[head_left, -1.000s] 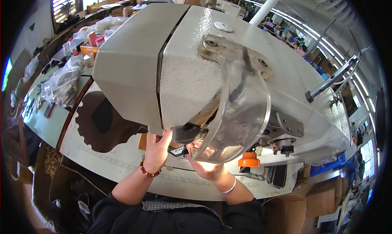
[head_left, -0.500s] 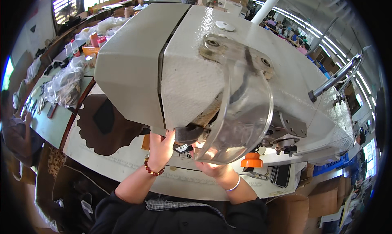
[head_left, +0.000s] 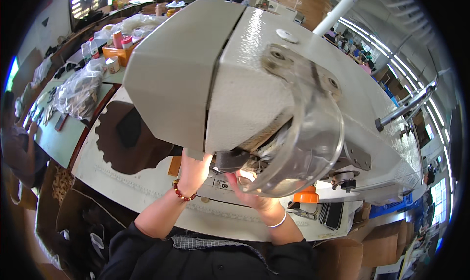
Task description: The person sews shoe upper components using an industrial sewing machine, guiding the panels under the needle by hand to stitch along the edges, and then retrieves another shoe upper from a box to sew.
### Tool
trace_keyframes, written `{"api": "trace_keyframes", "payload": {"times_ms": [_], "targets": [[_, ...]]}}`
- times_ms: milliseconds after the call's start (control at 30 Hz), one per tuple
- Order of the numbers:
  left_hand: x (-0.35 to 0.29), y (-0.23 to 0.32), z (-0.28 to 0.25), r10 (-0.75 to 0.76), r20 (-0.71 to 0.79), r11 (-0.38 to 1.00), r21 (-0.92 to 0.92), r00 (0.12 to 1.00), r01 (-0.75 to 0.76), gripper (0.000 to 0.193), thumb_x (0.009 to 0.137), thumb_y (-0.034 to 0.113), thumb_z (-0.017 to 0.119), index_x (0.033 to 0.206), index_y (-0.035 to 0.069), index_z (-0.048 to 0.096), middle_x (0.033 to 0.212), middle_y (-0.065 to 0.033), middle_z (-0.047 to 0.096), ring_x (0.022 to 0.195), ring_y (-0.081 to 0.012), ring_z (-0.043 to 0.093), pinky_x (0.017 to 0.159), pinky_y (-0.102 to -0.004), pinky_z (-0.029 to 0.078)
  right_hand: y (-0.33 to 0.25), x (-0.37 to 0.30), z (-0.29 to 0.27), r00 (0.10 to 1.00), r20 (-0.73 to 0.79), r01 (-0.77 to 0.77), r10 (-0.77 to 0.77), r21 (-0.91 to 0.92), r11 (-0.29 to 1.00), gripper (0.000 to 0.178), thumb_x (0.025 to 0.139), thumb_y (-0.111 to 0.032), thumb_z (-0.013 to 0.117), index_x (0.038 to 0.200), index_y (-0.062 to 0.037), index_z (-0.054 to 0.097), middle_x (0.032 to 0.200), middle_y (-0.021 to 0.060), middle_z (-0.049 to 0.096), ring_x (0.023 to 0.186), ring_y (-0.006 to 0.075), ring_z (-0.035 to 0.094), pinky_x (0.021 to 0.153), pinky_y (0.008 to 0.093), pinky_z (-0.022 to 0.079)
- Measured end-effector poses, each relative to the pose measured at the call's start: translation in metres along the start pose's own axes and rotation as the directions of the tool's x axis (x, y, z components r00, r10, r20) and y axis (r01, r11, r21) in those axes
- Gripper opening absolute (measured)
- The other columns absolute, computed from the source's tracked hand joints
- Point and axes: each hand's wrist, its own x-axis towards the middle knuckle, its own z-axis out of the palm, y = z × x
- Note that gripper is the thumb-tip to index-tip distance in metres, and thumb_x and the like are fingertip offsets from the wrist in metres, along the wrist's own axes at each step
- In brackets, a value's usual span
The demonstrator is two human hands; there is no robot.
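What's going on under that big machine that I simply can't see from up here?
Head view only:
- Fingertips of the left hand: hidden under the machine head.
- Fingers of the right hand: partly behind the clear guard, glare blurring them.
- What the hands hold or touch: cannot tell; only a dark piece shows between them.
- The needle: hidden by the machine head.
- Items on the far bench: too small to name.

Clear plastic bags lie on the left table, an orange box behind them.
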Motion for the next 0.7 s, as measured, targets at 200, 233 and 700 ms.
{"api": "trace_keyframes", "payload": {"times_ms": [200, 233, 700], "targets": [[0.004, -0.014, 0.005, 0.155, 0.07, 0.851, 0.497, 0.985, -0.169, 0.02, 0.08, 0.004, 0.058, 0.099, 0.003, 0.061, 0.104, -0.0084, 0.059, 0.096, -0.0311, 0.053, 0.081, -0.0413, 0.043, 0.018, 0.029, -0.016, 0.748, -0.285, -0.127, 0.6, 0.825, 0.55, 0.078, 0.075, -0.024, 0.074, 0.142, -0.0189, 0.033, 0.13, 0.003, 0.051, 0.113, 0.024, 0.055, 0.096, 0.037, 0.044], [0.005, -0.013, 0.004, 0.223, 0.117, 0.772, 0.585, 0.968, -0.248, 0.02, 0.079, 0.002, 0.057, 0.099, 0.002, 0.06, 0.101, -0.0092, 0.059, 0.093, -0.0307, 0.054, 0.079, -0.0402, 0.044, 0.016, 0.025, -0.012, 0.764, -0.237, -0.178, 0.6, 0.816, 0.549, 0.069, 0.075, -0.023, 0.074, 0.135, -0.0158, 0.041, 0.122, 0.0045, 0.056, 0.106, 0.0241, 0.058, 0.091, 0.0367, 0.046], [0.0, -0.048, 0.014, -0.115, 0.012, 0.992, -0.053, 0.993, 0.116, 0.017, 0.082, 0.0, 0.055, 0.098, 0.0, 0.059, 0.09, -0.0082, 0.062, 0.081, -0.0262, 0.059, 0.075, -0.0345, 0.046, -0.001, 0.023, 0.001, 0.744, -0.22, -0.193, 0.631, 0.833, 0.519, 0.073, 0.073, -0.013, 0.075, 0.138, -0.0117, 0.039, 0.114, 0.0083, 0.059, 0.098, 0.0256, 0.062, 0.082, 0.0333, 0.049]]}}
